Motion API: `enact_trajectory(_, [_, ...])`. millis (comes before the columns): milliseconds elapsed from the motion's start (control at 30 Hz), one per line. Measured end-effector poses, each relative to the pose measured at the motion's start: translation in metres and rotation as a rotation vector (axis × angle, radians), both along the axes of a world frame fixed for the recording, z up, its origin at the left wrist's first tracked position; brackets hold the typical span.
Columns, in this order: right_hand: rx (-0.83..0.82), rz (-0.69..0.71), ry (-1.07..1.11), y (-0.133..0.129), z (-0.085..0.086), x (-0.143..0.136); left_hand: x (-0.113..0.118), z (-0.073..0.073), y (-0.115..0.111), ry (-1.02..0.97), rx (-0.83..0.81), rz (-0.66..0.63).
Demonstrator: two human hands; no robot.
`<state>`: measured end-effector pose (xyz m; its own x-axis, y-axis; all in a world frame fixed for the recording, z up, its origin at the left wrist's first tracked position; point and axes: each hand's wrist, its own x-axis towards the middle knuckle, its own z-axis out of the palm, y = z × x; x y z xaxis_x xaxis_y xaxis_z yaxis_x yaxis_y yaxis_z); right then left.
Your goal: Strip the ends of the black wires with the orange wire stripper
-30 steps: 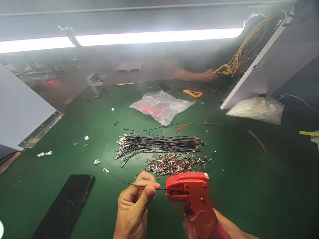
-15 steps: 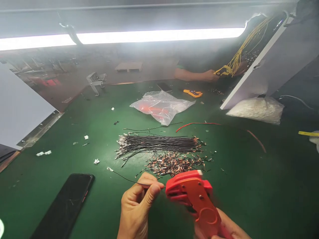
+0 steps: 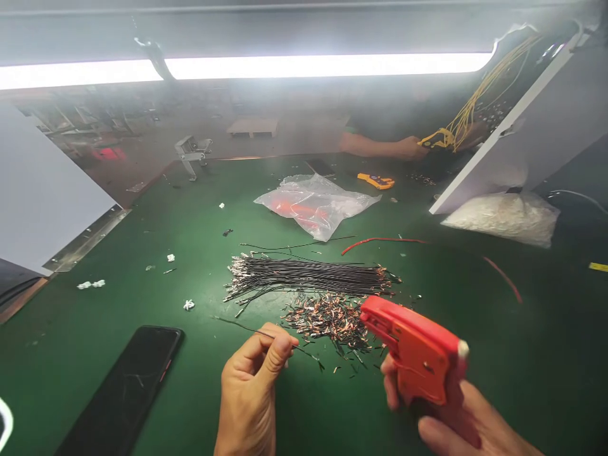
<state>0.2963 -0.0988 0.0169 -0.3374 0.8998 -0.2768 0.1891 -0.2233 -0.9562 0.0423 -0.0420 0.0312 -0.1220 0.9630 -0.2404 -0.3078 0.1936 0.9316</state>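
Between thumb and forefinger, my left hand [image 3: 256,380] pinches a thin black wire [image 3: 241,325]; one end points left, the other sticks out past my fingertips to the right. My right hand [image 3: 456,411] is wrapped round the handle of red wire strippers [image 3: 413,345], whose jaws point up and left, apart from the wire. Just beyond my hands lies a heap of short wire offcuts [image 3: 327,316] with copper showing. Behind it stretches a bundle of black wires [image 3: 308,275], with pale terminals at the left ends and bare copper at the right.
A black phone [image 3: 123,392] lies at the left. Farther back are a clear plastic bag [image 3: 323,206] with something red inside, a yellow stripper tool [image 3: 376,181] and a red wire [image 3: 380,240]. A white bag [image 3: 503,218] sits by the right panel. Across the table, a co-worker's arm [image 3: 384,147] holds a yellow tool.
The red wire strippers have moved right, away from the left hand, and turned. The wire's right end, earlier at the jaws, is now free of them. My view has shifted slightly.
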Motion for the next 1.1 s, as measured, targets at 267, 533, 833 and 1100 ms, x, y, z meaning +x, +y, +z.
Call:
enact_trajectory(267, [0.726, 0.317, -0.646, 0.014, 0.0, -0.004, 0.001, -0.003, 0.001, 0.065, 0.136, 0.035])
enact_trajectory(533, [1.014, 0.377, -0.802, 0.005, -0.025, -0.03, 0.002, -0.016, -0.006, 0.24, 0.34, -0.103])
enact_trajectory(833, [0.818, 0.188, -0.523, 0.006, -0.012, -0.027, 0.009, -0.02, -0.015, 0.411, 0.525, -0.204])
enact_trajectory(1100, [0.652, -0.072, -0.127, 0.008, -0.007, -0.043, 0.012, -0.032, -0.022, 0.586, 0.819, -0.315])
